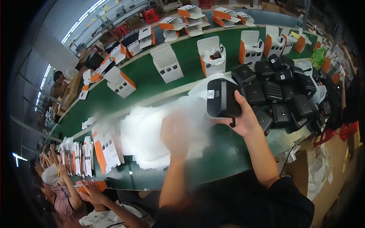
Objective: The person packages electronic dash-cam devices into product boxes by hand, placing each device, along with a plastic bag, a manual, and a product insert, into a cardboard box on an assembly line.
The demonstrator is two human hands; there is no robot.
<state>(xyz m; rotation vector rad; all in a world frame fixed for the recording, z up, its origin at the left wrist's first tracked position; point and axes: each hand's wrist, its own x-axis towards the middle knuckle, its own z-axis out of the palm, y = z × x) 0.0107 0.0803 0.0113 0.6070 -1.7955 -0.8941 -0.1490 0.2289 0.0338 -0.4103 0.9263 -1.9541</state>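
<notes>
Raised over the bench, a black boxy device (222,98) with rounded corners and a small white label is gripped in my right hand (246,118). A short black loop hangs from its lower end. My left hand (176,131) is smeared by motion above a stack of thin white bags or foam sheets (142,133), so its fingers cannot be made out. A translucent white sheet (194,102) lies between that stack and the device. To the right of my right hand sits a pile of similar black devices (281,89).
Opened white-and-orange cartons stand along the green conveyor (140,76); one carton (213,57) holds a wrapped item. Flattened cartons (106,148) lie left of the white stack. Co-workers sit at lower left, one hand (91,192) on an orange carton. A green plastic bag (318,57) is far right.
</notes>
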